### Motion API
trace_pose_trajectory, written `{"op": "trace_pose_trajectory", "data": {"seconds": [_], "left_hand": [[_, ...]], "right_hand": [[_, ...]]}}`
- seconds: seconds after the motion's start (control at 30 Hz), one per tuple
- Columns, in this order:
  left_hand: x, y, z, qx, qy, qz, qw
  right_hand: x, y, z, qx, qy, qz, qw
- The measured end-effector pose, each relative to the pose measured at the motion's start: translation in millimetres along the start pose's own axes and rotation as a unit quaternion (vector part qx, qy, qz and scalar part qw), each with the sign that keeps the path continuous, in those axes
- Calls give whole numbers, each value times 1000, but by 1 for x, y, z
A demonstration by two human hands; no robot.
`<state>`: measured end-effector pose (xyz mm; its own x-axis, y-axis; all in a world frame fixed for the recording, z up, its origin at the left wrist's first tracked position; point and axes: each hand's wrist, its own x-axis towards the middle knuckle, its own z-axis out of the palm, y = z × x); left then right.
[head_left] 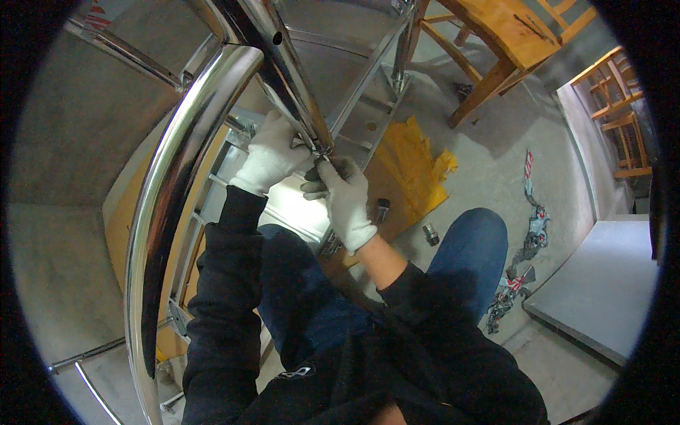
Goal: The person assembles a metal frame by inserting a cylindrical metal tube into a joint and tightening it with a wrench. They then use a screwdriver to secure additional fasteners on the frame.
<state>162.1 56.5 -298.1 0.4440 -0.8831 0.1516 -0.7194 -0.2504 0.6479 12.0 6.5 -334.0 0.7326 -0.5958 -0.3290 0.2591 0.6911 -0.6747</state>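
Grey floor [496,177] beneath chrome tube [287,78], axis down-right to left hand [268,152], right hand [348,202], fingers [314,189] curled, pinch unclear.

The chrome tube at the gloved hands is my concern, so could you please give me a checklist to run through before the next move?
1. Left hand and right hand both at the lower end of the chrome tube: ok.
2. Both hands gloved: ok, white gloves on each.
3. Firm grip at the tube's end: cannot tell, fingers cover it.
4. Yellow sheet apart from the hands: ok, it lies beyond them.
5. Small silver cylinder off the floor: not ok, it lies there loose.
6. Floor free of crumpled strips: not ok, they lie at the right.
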Motion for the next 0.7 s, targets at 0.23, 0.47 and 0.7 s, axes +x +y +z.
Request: {"op": "trace_pose_trajectory", "data": {"seconds": [0.23,0.47,0.7], "left_hand": [[-1,1,-1,56,-6,-28,998],[0,-9,8,-9,11,-23,1000],[-3,-4,1,28,18,11,999]], "right_hand": [[0,15,16,463,11,146,874],[-1,13,9,420,-36,140,896],[-13,-1,-19,-272,-6,-25,962]]}}
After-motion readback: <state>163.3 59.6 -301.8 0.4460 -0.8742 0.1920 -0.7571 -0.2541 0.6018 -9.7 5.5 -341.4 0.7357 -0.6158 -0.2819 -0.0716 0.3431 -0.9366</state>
